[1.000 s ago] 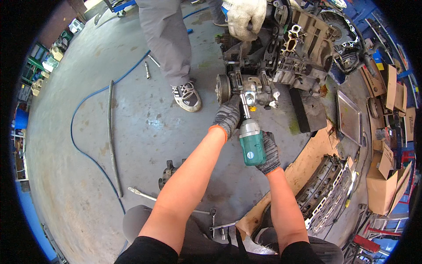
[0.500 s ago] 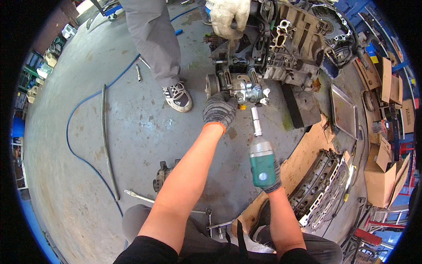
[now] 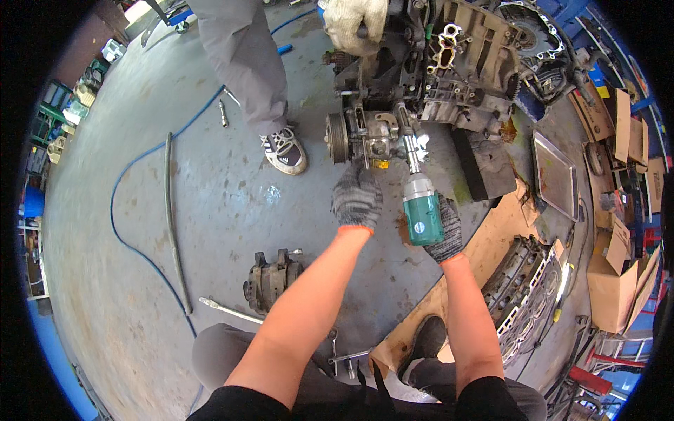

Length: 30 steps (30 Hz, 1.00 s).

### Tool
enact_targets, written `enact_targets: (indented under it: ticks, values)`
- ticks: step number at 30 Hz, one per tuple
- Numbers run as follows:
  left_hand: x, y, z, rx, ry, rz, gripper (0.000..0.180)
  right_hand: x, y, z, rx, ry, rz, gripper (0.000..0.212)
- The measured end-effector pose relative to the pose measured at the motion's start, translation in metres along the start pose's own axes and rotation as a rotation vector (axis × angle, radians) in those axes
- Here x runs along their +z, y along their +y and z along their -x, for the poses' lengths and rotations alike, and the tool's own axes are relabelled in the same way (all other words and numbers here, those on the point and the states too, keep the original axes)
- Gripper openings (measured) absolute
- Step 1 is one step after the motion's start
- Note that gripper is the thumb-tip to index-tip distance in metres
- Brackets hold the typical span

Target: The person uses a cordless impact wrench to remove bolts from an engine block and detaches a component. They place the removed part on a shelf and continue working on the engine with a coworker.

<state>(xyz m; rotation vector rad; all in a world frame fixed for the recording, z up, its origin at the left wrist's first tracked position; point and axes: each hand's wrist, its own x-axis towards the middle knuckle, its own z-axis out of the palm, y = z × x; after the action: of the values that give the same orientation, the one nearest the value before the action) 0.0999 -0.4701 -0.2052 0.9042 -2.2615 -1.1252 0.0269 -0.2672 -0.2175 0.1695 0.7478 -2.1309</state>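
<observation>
My right hand [image 3: 445, 235], in a grey knit glove, is closed around a green and silver impact wrench [image 3: 423, 214]. The long socket [image 3: 411, 153] on its nose reaches the right side of a silver pump-like unit [image 3: 381, 137]. A grooved pulley [image 3: 336, 138] sits on that unit's left end. Just below the unit is my left hand [image 3: 357, 200], also gloved, fingers curled together near a thin metal rod or bolt. Whatever its fingertips hold is hidden. The unit adjoins a large engine block [image 3: 467, 67].
Another person's white-gloved hand [image 3: 354, 24] rests at the engine's upper left; that person's shoe [image 3: 284, 151] is nearby. An alternator [image 3: 272, 281] lies by my left forearm. Cardboard [image 3: 414, 316], a cylinder head [image 3: 516, 277] and a metal tray [image 3: 554, 175] are at right. A blue hose [image 3: 130, 242] crosses the floor.
The impact wrench has moved up, bringing its socket against the pump-like unit. My left hand has come off the unit and dropped slightly lower. The other person's glove has shifted left.
</observation>
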Motion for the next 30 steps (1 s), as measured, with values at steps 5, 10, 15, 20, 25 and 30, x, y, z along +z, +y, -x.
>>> enact_targets:
  ticks: [5, 10, 15, 20, 25, 30]
  values:
    - [0.018, -0.029, 0.015, 0.244, 0.003, -0.214, 0.026, -0.006, 0.012, -0.005, -0.038, 0.079, 0.058, 0.034]
    - [0.014, -0.029, -0.027, -0.149, -0.034, 0.507, 0.047, -0.003, 0.022, -0.005, -0.007, 0.088, -0.117, 0.042]
    - [0.026, -0.038, -0.070, -0.803, 0.151, 0.649, 0.091, 0.006, 0.022, 0.000, -0.262, -0.004, 0.740, 0.031]
    - [-0.006, -0.078, -0.109, -0.622, -0.279, 1.081, 0.104, 0.008, 0.019, -0.005, -0.176, 0.099, 0.465, 0.026]
    - [-0.028, -0.084, -0.154, -0.514, -0.627, 1.023, 0.098, 0.010, 0.013, -0.009, -0.171, 0.108, 0.683, 0.026]
    - [-0.029, -0.074, -0.159, -0.549, -0.592, 1.013, 0.059, 0.009, -0.005, -0.006, -0.322, 0.182, 1.696, 0.033]
